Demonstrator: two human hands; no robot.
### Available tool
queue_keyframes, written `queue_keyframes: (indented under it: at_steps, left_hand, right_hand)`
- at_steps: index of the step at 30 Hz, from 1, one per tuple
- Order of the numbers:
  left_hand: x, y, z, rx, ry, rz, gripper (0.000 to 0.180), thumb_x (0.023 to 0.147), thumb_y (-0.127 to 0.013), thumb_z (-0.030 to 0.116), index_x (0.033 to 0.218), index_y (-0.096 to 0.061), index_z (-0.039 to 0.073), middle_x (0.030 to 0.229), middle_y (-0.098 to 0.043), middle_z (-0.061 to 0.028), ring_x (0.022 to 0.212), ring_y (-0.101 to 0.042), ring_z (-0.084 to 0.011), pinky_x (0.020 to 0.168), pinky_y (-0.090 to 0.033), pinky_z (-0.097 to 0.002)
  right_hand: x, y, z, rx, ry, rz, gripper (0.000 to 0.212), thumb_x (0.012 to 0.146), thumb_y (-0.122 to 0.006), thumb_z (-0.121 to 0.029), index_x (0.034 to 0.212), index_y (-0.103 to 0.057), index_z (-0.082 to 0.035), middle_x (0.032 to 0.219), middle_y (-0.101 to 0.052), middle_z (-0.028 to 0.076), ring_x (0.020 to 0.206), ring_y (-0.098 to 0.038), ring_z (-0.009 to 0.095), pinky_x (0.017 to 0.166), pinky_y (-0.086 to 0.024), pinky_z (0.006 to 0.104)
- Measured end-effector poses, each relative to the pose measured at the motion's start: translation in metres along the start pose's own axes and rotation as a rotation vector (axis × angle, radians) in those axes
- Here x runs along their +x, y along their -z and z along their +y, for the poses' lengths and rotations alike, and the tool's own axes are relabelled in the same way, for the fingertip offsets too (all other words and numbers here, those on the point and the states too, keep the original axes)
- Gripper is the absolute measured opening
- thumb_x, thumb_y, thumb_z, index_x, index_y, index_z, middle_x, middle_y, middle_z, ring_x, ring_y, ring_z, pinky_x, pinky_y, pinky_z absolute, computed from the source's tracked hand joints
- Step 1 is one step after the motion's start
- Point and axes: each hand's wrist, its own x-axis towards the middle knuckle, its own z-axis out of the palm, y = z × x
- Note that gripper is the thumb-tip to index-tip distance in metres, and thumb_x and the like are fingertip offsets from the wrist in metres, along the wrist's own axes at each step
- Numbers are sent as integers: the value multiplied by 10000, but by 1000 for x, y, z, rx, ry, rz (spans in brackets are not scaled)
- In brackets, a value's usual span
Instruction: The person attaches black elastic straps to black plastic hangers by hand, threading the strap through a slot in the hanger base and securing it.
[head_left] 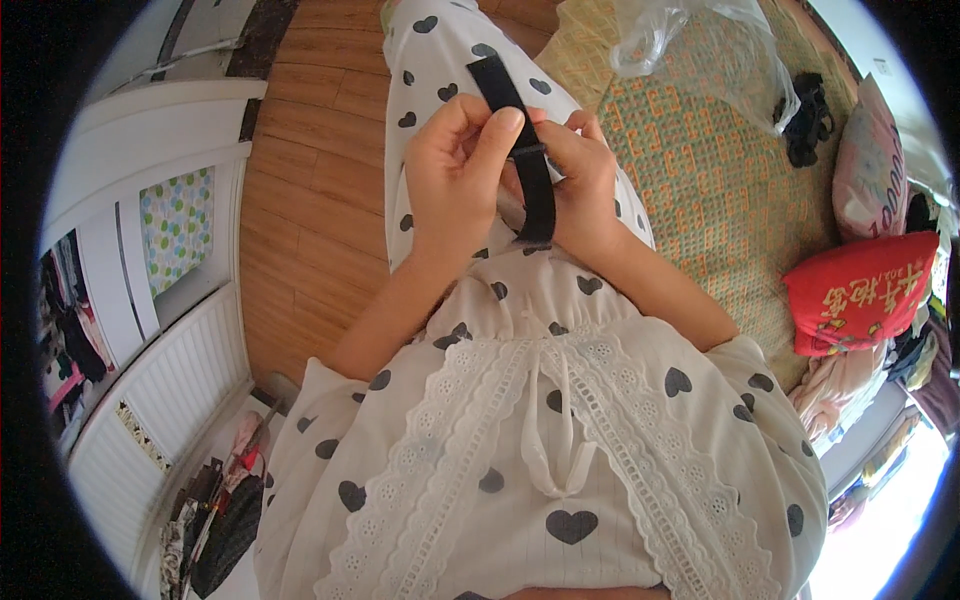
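We hold a black strap (pixel 538 195) over our lap, between both hands. Our left hand (pixel 458 165) clamps it under the thumb, one end sticking out beyond; our right hand (pixel 585 180) is pinched on its middle, beside the crosspiece. Heart-patterned trousers (pixel 430 60) show beneath; to our right, a red cushion (pixel 855 300) rests by the woven mat (pixel 700 190).

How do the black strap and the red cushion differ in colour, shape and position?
The black strap looks dark throughout; the red cushion bears gold markings. The strap is long and narrow; the cushion is broad and plump. The strap is in the left hand and right hand; the cushion lies off to the right.
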Motion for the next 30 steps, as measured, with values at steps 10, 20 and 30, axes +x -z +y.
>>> queue_keyframes:
  at_steps: [10, 20, 30]
  left_hand:
    - [1, 20, -16, 435, -523, 146, 254, 783, -663, 47, 1030, -605, 38, 915, -596, -67, 765, -578, -133, 681, -451, -228]
    - [-2, 19, -9, 576, -570, -11, 434, 681, -723, 37, 1105, -634, 69, 1112, -557, -92, 819, -567, -177, 673, -473, -270]
    - [4, 23, -4, 697, -855, -144, 324, 681, -666, 102, 1002, -702, 128, 848, -621, -2, 637, -538, -166, 578, -424, -270]
  right_hand:
    - [4, 1, -2, 376, -260, 153, 256, 758, -607, 47, 1000, -661, -13, 887, -637, 108, 795, -595, 210, 727, -475, 300]
    - [-6, 14, -16, 758, -370, -94, 226, 825, -529, 43, 1037, -600, 77, 1054, -591, 131, 948, -581, 211, 834, -446, 281]
    - [0, 28, -9, 947, -610, -182, 140, 828, -657, -61, 937, -633, 23, 841, -634, 28, 751, -582, 76, 699, -476, 219]
